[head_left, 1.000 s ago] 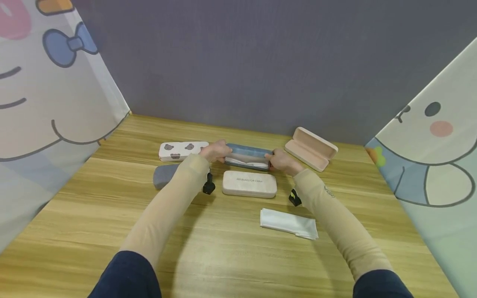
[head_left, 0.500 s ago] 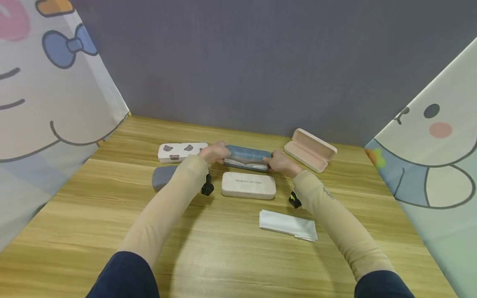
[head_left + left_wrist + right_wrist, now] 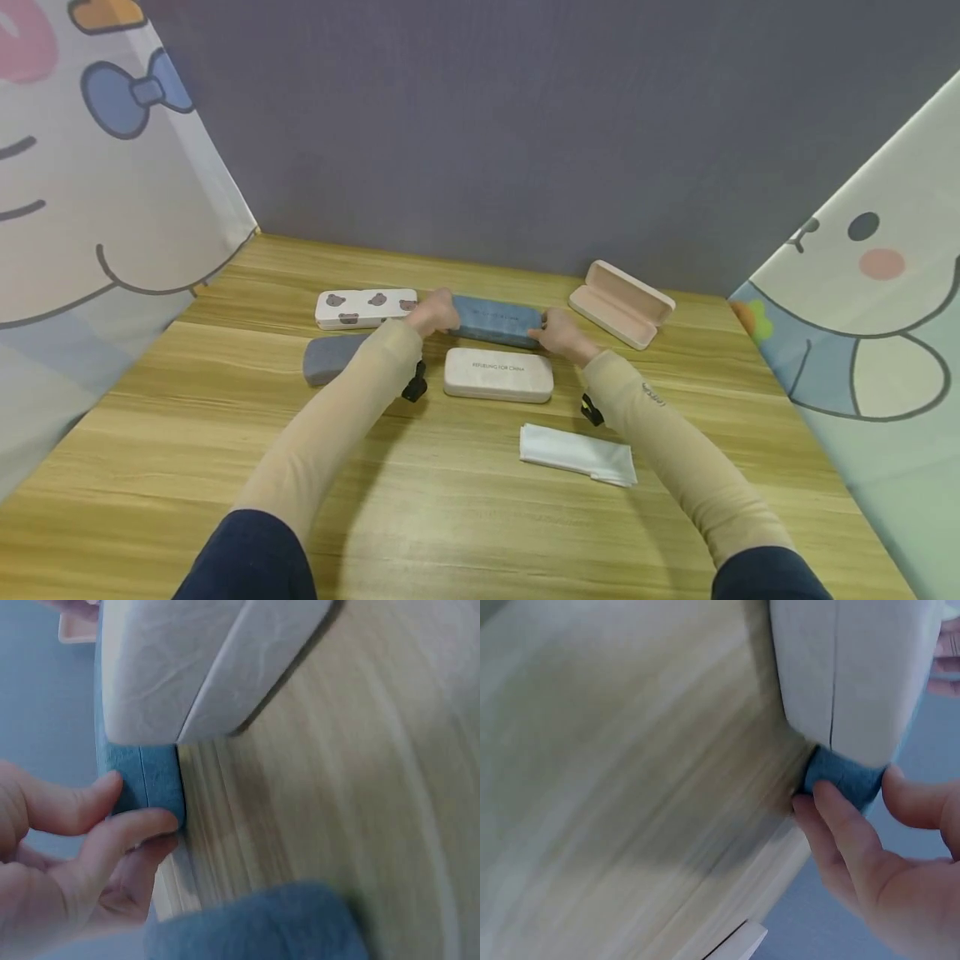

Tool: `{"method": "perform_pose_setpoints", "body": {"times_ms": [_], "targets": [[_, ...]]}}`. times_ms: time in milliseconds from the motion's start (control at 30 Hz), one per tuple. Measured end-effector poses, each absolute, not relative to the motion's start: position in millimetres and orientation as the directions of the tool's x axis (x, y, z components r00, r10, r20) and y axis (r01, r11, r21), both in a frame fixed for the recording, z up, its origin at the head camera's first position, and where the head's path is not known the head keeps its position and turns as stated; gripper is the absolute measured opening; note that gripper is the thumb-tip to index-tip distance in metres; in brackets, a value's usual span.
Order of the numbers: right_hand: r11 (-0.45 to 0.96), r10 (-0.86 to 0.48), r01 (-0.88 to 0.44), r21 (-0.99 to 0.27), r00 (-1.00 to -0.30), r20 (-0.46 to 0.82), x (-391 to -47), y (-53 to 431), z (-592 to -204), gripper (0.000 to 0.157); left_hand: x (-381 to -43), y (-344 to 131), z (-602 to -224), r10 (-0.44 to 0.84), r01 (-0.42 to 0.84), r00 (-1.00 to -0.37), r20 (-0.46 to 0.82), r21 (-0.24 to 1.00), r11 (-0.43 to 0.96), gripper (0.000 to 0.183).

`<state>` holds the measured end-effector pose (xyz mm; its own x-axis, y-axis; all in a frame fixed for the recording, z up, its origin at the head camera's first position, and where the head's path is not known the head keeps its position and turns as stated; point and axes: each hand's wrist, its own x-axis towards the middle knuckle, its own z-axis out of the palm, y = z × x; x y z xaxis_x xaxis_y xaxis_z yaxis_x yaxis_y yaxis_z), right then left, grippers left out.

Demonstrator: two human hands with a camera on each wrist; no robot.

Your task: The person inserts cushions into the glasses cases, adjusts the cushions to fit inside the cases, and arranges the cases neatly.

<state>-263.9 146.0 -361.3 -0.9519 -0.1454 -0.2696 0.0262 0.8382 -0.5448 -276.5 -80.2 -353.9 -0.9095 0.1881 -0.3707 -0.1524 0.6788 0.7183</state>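
A blue glasses case [image 3: 497, 320] lies closed on the wooden table, between my hands. My left hand [image 3: 435, 313] grips its left end; in the left wrist view the thumb presses on the lid edge and the fingers [image 3: 154, 821] curl at the end of the case. On the opposite end, my right hand [image 3: 564, 333] holds it likewise, thumb on top and fingers [image 3: 840, 817] at the lower side in the right wrist view. Just in front of it sits a closed white glasses case [image 3: 498, 375] with printed lettering, which hides much of the blue one in both wrist views.
A white case with bear prints [image 3: 363, 308] and a grey-blue case [image 3: 328, 358] stand at the left, the latter partly behind my left sleeve. An open pink case [image 3: 615, 312] is at the back right. A folded white cloth [image 3: 577, 454] lies nearer me.
The blue case's lid has come down, covering the white cloth that showed inside it. Both hands stay at its ends.
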Motion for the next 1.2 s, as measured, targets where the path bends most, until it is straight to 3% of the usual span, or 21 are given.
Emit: {"method": "perform_pose_setpoints", "body": {"times_ms": [200, 300, 667, 1033, 1200], "targets": [[0.821, -0.143, 0.063, -0.567, -0.939, -0.312, -265, 151, -362, 0.057, -275, -77, -354, 0.166, -0.151, -0.921, -0.353, 0.714, 0.683, 0.058], [0.818, -0.135, 0.065, -0.571, -0.944, -0.302, -265, 153, -361, 0.06, -276, -76, -354, 0.16, -0.144, -0.926, -0.342, 0.712, 0.688, 0.053], [0.839, -0.135, 0.057, -0.542, -0.942, -0.308, -268, 147, -359, 0.048, -282, -71, -352, 0.118, -0.157, -0.925, -0.362, 0.645, 0.748, 0.025], [0.832, -0.138, 0.071, -0.551, -0.934, -0.329, -272, 143, -358, 0.035, -284, -68, -351, 0.091, -0.164, -0.926, -0.366, 0.609, 0.776, 0.031], [0.837, -0.123, 0.08, -0.541, -0.936, -0.33, -271, 142, -358, 0.044, -285, -68, -351, 0.091, -0.152, -0.931, -0.354, 0.601, 0.784, 0.023]]}}
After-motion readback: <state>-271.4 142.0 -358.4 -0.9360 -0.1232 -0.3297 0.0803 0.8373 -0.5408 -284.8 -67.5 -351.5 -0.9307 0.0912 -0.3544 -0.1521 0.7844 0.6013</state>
